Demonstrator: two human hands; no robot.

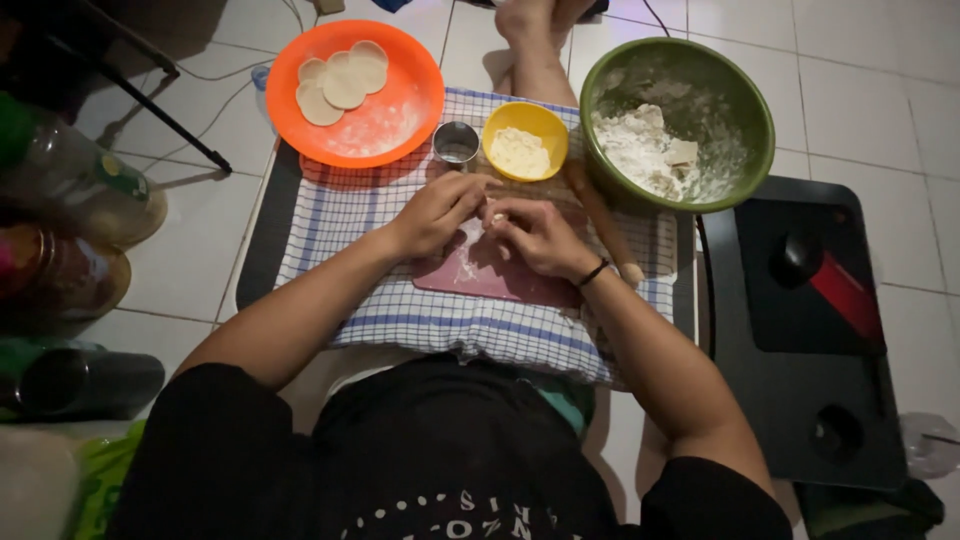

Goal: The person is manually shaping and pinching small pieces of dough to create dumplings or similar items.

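Observation:
My left hand [438, 212] and my right hand [537, 236] meet over a pink cutting board [480, 275], fingers pinched together on a small piece of pale dough [495, 215]. The board lies on a blue-checked cloth [450, 320]. Just beyond the hands stand a small metal cup [456, 143] and a yellow bowl [526, 140] holding pale filling. A wooden rolling pin [605, 225] lies to the right of my right hand. My right wrist wears a black band.
An orange plate [400, 110] with three round dough discs and flour sits at the far left. A green bowl [690, 70] with floury dough stands far right. A black tray [810, 330] lies on the tiled floor at right. Bottles [70, 180] line the left edge.

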